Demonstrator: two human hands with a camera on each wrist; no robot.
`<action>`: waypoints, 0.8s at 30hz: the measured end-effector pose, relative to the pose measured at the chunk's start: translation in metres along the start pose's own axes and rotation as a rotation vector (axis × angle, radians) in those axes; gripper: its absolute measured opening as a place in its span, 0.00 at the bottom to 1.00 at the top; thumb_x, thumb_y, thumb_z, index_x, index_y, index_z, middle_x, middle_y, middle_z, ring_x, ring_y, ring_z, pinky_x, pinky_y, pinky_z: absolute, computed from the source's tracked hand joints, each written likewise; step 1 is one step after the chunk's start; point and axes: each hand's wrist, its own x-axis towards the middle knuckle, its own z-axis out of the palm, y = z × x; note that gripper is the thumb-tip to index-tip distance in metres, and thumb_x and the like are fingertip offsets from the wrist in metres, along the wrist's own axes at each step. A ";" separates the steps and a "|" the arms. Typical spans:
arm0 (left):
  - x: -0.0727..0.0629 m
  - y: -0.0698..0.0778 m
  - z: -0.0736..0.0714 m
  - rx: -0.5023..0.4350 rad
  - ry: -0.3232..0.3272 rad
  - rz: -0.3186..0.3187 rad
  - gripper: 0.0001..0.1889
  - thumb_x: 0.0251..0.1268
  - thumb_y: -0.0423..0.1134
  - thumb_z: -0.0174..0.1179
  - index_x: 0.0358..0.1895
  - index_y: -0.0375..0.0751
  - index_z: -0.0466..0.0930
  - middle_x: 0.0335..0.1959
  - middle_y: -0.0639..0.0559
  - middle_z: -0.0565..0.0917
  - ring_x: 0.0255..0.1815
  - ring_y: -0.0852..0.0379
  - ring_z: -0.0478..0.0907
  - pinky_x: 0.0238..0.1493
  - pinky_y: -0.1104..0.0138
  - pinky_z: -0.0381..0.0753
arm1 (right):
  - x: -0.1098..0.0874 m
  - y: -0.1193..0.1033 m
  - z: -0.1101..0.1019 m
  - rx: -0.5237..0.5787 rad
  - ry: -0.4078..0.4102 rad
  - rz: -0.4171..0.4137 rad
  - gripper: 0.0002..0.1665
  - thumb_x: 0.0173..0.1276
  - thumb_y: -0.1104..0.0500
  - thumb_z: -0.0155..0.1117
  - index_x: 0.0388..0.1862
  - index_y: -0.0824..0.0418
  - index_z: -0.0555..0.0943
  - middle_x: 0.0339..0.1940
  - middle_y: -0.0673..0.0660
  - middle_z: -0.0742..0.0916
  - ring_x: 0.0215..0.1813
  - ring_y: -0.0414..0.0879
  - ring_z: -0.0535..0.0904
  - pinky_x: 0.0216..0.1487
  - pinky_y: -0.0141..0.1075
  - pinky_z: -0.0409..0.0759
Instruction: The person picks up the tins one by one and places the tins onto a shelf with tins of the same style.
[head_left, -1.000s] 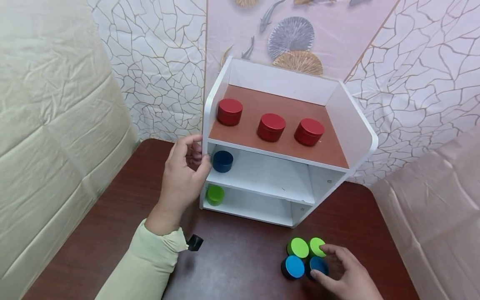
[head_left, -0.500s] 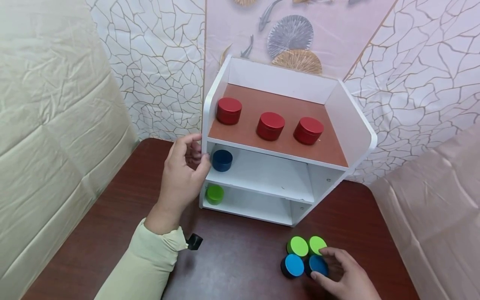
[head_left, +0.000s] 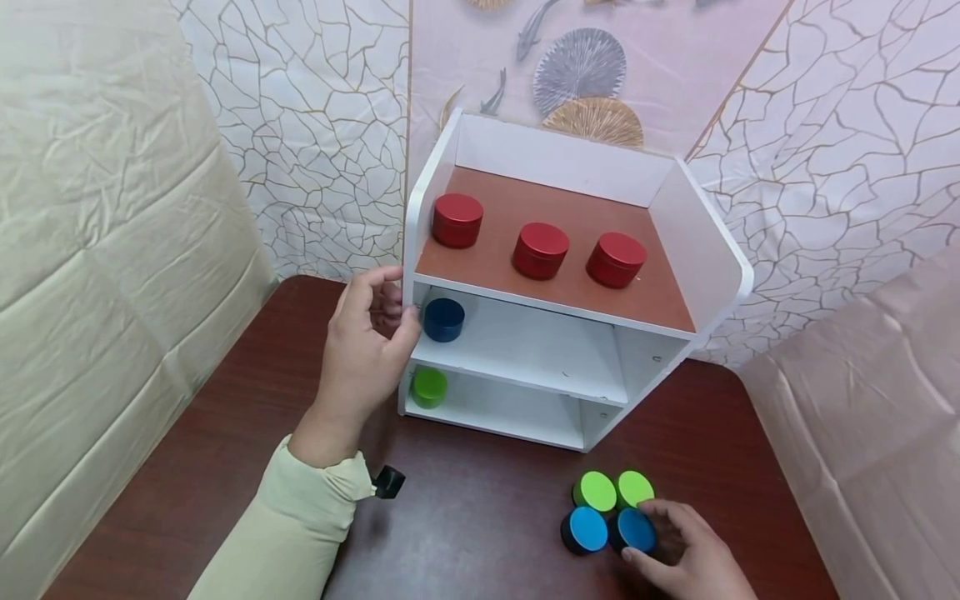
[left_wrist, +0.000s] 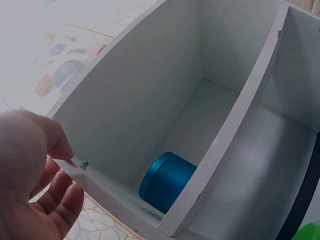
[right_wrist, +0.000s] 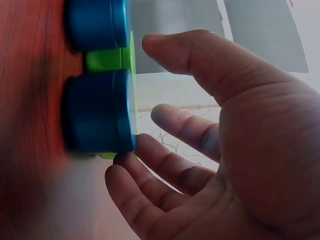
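My left hand (head_left: 363, 350) grips the left side panel of a small white shelf unit (head_left: 525, 387), thumb at the front edge and fingers outside. Beside it a dark blue round tin (head_left: 444, 320) stands on the middle shelf; in the left wrist view this blue tin (left_wrist: 168, 182) is near the panel. Below sits a green tin (head_left: 429, 387). At the lower right, my right hand (head_left: 697, 550) hovers with spread, slightly bent fingers beside a blue tin (head_left: 636, 531). In the right wrist view the thumb is apart from the tins, and the fingers come close to the nearer blue tin (right_wrist: 100, 112).
Three red tins (head_left: 541, 251) stand on the brown top board. Left of the right hand's tin is another blue tin (head_left: 585, 531), with two green tins (head_left: 595, 492) behind. The dark wooden table (head_left: 465, 517) is bordered by draped cloth walls (head_left: 862, 433).
The view has shifted very slightly. My right hand lies almost unchanged beside the blue tin, its index finger a little lower. The left hand keeps its hold on the shelf unit.
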 end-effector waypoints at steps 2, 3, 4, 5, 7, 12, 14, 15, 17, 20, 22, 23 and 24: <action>0.000 0.000 0.000 0.001 -0.001 -0.001 0.25 0.76 0.32 0.67 0.72 0.44 0.77 0.53 0.45 0.81 0.48 0.58 0.81 0.47 0.75 0.85 | 0.001 0.001 0.001 0.000 -0.004 0.004 0.48 0.58 0.38 0.91 0.70 0.59 0.82 0.64 0.60 0.85 0.57 0.49 0.87 0.55 0.48 0.94; 0.000 0.000 0.000 0.001 -0.001 -0.002 0.25 0.76 0.32 0.67 0.72 0.44 0.77 0.53 0.45 0.81 0.48 0.58 0.81 0.47 0.75 0.85 | 0.002 0.002 0.002 -0.003 -0.005 0.006 0.48 0.57 0.38 0.91 0.70 0.59 0.82 0.64 0.60 0.85 0.57 0.49 0.87 0.55 0.48 0.94; 0.000 0.000 0.000 0.002 -0.002 -0.003 0.25 0.76 0.32 0.67 0.73 0.44 0.77 0.53 0.46 0.81 0.48 0.58 0.81 0.47 0.75 0.85 | 0.003 0.003 0.002 -0.007 -0.007 0.007 0.49 0.57 0.37 0.91 0.70 0.59 0.82 0.64 0.60 0.85 0.56 0.49 0.86 0.55 0.48 0.94; 0.000 0.000 0.000 0.003 -0.002 -0.003 0.25 0.76 0.32 0.67 0.73 0.44 0.77 0.53 0.46 0.81 0.48 0.58 0.81 0.47 0.74 0.85 | 0.003 0.004 0.003 -0.011 -0.008 0.006 0.49 0.56 0.37 0.91 0.70 0.59 0.82 0.64 0.59 0.85 0.56 0.49 0.86 0.54 0.48 0.94; 0.000 0.000 0.000 0.005 -0.002 -0.003 0.25 0.76 0.32 0.67 0.73 0.44 0.77 0.53 0.46 0.81 0.48 0.58 0.81 0.47 0.74 0.85 | 0.004 0.005 0.004 -0.021 -0.008 0.007 0.49 0.55 0.37 0.92 0.69 0.58 0.82 0.64 0.59 0.85 0.56 0.48 0.86 0.54 0.48 0.94; 0.000 -0.001 0.000 0.007 0.005 0.002 0.25 0.75 0.32 0.68 0.72 0.44 0.77 0.53 0.45 0.81 0.48 0.57 0.82 0.48 0.75 0.85 | 0.007 0.006 0.006 -0.028 -0.012 0.010 0.50 0.55 0.37 0.92 0.69 0.58 0.82 0.64 0.59 0.85 0.56 0.48 0.86 0.54 0.49 0.94; 0.000 -0.001 0.000 0.007 0.005 0.004 0.25 0.75 0.32 0.68 0.72 0.44 0.77 0.53 0.45 0.81 0.48 0.57 0.81 0.48 0.75 0.85 | 0.007 0.006 0.007 -0.025 -0.016 0.012 0.50 0.55 0.38 0.92 0.70 0.58 0.81 0.63 0.59 0.85 0.56 0.48 0.86 0.54 0.48 0.94; 0.000 0.000 0.000 0.007 0.004 0.003 0.25 0.75 0.32 0.68 0.72 0.44 0.77 0.53 0.45 0.81 0.48 0.57 0.81 0.47 0.75 0.85 | 0.007 0.007 0.007 -0.024 -0.017 0.013 0.49 0.55 0.39 0.92 0.70 0.58 0.81 0.63 0.59 0.85 0.56 0.48 0.86 0.54 0.47 0.94; 0.000 0.000 0.000 0.006 0.000 0.001 0.25 0.76 0.32 0.68 0.72 0.44 0.77 0.53 0.45 0.81 0.48 0.58 0.81 0.47 0.74 0.85 | 0.008 0.007 0.008 -0.019 -0.019 0.009 0.49 0.56 0.40 0.92 0.70 0.59 0.80 0.63 0.59 0.85 0.55 0.48 0.86 0.53 0.46 0.94; -0.001 -0.001 0.000 0.005 -0.004 -0.003 0.25 0.76 0.32 0.67 0.73 0.44 0.77 0.53 0.46 0.81 0.48 0.58 0.81 0.47 0.74 0.85 | 0.010 0.007 0.009 -0.009 -0.022 0.002 0.49 0.57 0.42 0.92 0.70 0.60 0.80 0.62 0.59 0.85 0.55 0.48 0.86 0.52 0.45 0.94; -0.001 -0.001 0.000 0.005 -0.005 -0.005 0.25 0.76 0.32 0.67 0.73 0.45 0.77 0.53 0.46 0.81 0.48 0.58 0.81 0.48 0.74 0.85 | 0.011 0.007 0.009 -0.003 -0.024 -0.001 0.49 0.57 0.43 0.93 0.70 0.60 0.79 0.62 0.60 0.85 0.55 0.48 0.86 0.52 0.46 0.94; -0.001 -0.001 0.000 0.006 -0.006 -0.004 0.25 0.76 0.32 0.67 0.73 0.45 0.77 0.53 0.46 0.81 0.48 0.58 0.81 0.48 0.74 0.85 | 0.011 0.008 0.010 0.000 -0.026 -0.002 0.49 0.57 0.43 0.93 0.70 0.61 0.79 0.62 0.60 0.85 0.55 0.48 0.86 0.52 0.46 0.94; -0.001 -0.001 0.000 0.007 -0.006 -0.005 0.25 0.76 0.32 0.67 0.73 0.45 0.77 0.53 0.46 0.81 0.49 0.58 0.81 0.48 0.74 0.85 | 0.011 0.008 0.010 0.003 -0.025 0.001 0.48 0.57 0.43 0.93 0.70 0.60 0.79 0.62 0.60 0.86 0.55 0.49 0.87 0.52 0.46 0.94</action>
